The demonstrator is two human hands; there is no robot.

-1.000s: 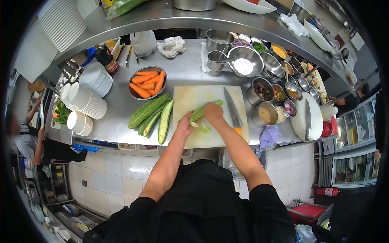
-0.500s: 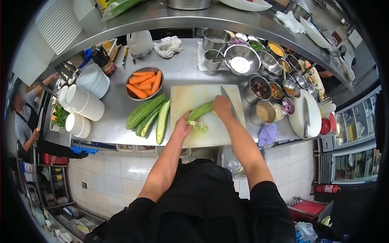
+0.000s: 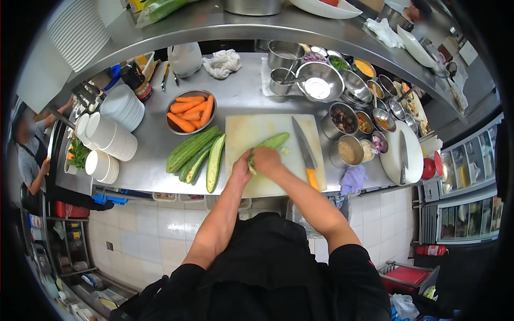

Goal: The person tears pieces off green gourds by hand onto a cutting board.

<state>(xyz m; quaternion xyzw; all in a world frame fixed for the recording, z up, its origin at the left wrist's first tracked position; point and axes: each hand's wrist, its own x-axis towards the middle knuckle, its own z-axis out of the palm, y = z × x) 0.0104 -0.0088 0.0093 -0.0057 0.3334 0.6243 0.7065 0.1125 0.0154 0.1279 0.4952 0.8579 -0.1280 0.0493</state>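
Apparently midway: left hand [image 3: 243,165] clasps long green gourd [image 3: 275,140] over white rectangular board [image 3: 239,128]; right hand [image 3: 266,159] blurred, grip unclear; ridged green gourd pieces [image 3: 195,150] remain left of board.

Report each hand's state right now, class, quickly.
Left hand: closed, holding the cucumber.
Right hand: blurred, over the cucumber; open or closed cannot be told.
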